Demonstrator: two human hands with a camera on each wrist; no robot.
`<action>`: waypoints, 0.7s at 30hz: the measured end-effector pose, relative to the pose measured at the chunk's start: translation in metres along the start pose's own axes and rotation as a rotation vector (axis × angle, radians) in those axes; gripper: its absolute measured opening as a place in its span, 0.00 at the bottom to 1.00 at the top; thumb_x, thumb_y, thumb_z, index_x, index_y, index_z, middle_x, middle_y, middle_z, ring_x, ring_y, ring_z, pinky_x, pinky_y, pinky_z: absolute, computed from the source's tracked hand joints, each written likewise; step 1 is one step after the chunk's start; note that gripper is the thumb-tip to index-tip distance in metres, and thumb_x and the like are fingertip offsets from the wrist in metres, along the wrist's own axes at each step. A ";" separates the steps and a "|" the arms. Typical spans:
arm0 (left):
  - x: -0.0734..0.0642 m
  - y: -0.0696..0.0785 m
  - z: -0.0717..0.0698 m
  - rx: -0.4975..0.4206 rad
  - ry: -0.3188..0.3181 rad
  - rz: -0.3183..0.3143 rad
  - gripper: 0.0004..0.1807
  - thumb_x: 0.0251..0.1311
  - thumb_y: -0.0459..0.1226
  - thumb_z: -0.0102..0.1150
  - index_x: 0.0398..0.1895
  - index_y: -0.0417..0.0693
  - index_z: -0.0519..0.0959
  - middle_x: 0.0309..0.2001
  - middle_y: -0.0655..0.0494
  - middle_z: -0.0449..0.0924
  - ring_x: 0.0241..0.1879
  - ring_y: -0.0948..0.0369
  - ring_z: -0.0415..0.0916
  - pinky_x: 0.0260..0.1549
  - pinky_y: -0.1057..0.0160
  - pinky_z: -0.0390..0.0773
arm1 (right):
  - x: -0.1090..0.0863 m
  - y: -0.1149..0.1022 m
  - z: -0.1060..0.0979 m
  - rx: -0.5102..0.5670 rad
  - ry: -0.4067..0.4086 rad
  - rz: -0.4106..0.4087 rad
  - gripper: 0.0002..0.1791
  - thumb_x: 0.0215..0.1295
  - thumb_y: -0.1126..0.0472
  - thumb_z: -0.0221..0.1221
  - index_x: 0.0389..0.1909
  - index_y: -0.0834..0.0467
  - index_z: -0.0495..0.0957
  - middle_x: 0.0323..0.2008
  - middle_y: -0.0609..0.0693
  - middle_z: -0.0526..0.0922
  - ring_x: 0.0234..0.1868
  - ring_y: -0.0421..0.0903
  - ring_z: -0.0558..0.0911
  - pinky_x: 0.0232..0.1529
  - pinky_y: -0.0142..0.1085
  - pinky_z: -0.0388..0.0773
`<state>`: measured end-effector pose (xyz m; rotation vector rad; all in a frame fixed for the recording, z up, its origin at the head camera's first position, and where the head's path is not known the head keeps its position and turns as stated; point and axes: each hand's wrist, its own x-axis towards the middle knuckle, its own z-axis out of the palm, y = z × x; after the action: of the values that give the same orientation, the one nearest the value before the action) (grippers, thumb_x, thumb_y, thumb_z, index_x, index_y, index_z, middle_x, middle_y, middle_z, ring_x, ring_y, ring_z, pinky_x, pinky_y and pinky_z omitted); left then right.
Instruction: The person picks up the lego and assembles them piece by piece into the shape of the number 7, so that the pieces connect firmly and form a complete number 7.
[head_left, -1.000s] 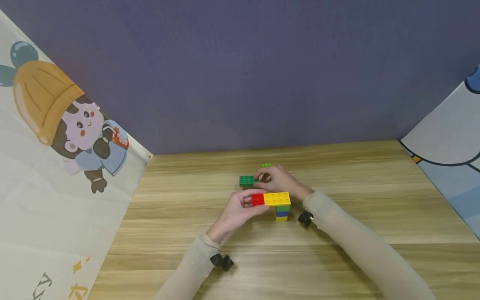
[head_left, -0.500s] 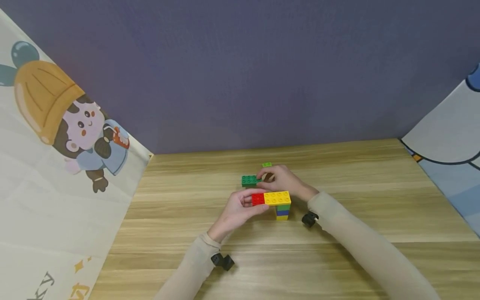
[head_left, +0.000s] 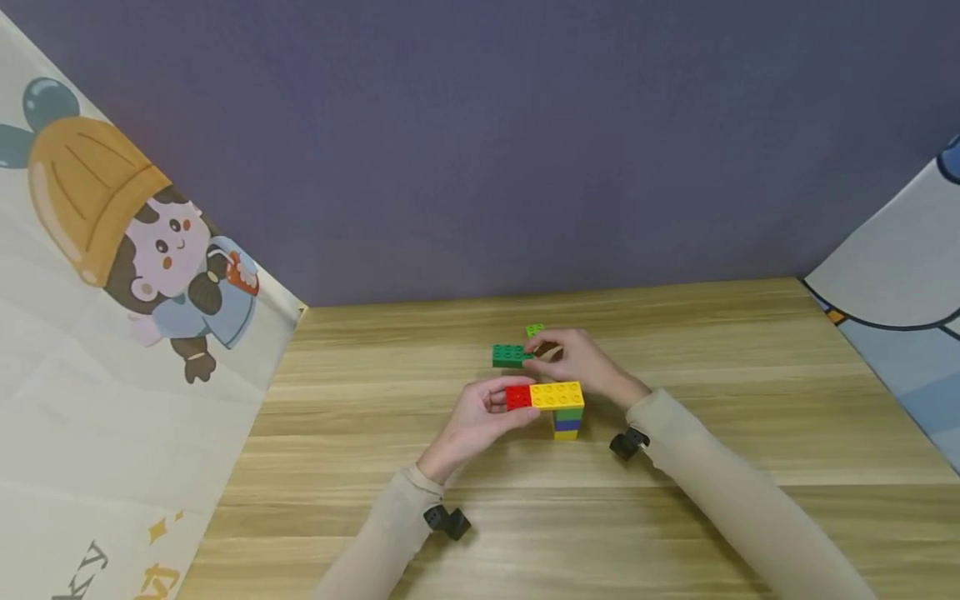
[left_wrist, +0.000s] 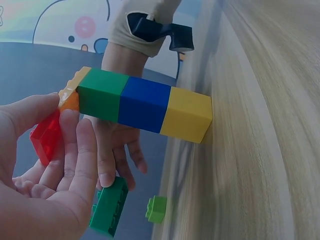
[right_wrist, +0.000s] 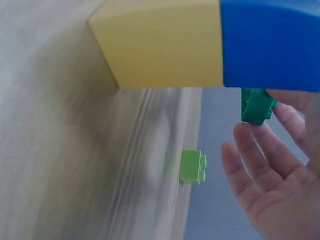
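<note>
My left hand (head_left: 474, 418) grips a red brick (head_left: 517, 397) between thumb and fingers. This red brick meets the left end of a long yellow brick (head_left: 557, 395), which lies across the top of a column. Green, blue (left_wrist: 144, 103) and yellow (left_wrist: 187, 115) blocks make up that column, which stands upright on the table. Behind it, my right hand (head_left: 579, 360) pinches one end of a dark green brick (head_left: 509, 356) between thumb and fingertips. In the left wrist view the dark green brick hangs tilted, its studs facing left.
A small lime green brick (head_left: 534, 330) sits on the wooden table (head_left: 360, 400) just beyond my right hand. A dark blue-grey panel (head_left: 525, 167) rises along the table's back edge. Printed sheets with cartoon figures (head_left: 165, 242) flank both sides.
My right hand has shifted a little to the right, carrying the dark green brick with it. My left hand and the column have stayed almost where they were.
</note>
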<state>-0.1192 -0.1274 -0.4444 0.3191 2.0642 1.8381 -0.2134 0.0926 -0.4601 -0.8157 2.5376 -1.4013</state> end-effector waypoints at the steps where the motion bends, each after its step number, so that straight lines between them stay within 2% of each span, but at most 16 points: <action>1: 0.000 0.000 0.000 -0.001 0.000 0.000 0.26 0.67 0.35 0.72 0.67 0.45 0.81 0.53 0.45 0.90 0.41 0.65 0.84 0.43 0.69 0.85 | -0.001 0.001 0.000 0.003 0.004 0.000 0.12 0.70 0.59 0.71 0.51 0.57 0.87 0.54 0.54 0.89 0.52 0.51 0.87 0.54 0.48 0.88; 12: 0.003 0.000 0.001 -0.008 -0.003 0.014 0.25 0.66 0.35 0.73 0.66 0.43 0.82 0.52 0.44 0.90 0.41 0.65 0.85 0.42 0.70 0.85 | -0.010 0.003 -0.006 0.050 0.049 -0.023 0.10 0.70 0.60 0.71 0.49 0.56 0.88 0.52 0.54 0.90 0.55 0.55 0.89 0.55 0.51 0.88; 21: 0.001 0.000 0.000 -0.011 0.005 0.000 0.26 0.66 0.35 0.73 0.67 0.43 0.81 0.53 0.44 0.90 0.41 0.65 0.85 0.42 0.70 0.85 | -0.019 0.002 -0.009 0.019 0.068 0.020 0.12 0.71 0.56 0.70 0.52 0.54 0.88 0.53 0.52 0.90 0.57 0.55 0.88 0.55 0.49 0.88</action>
<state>-0.1200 -0.1271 -0.4443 0.3127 2.0570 1.8510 -0.2017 0.1102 -0.4596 -0.7497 2.5713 -1.4691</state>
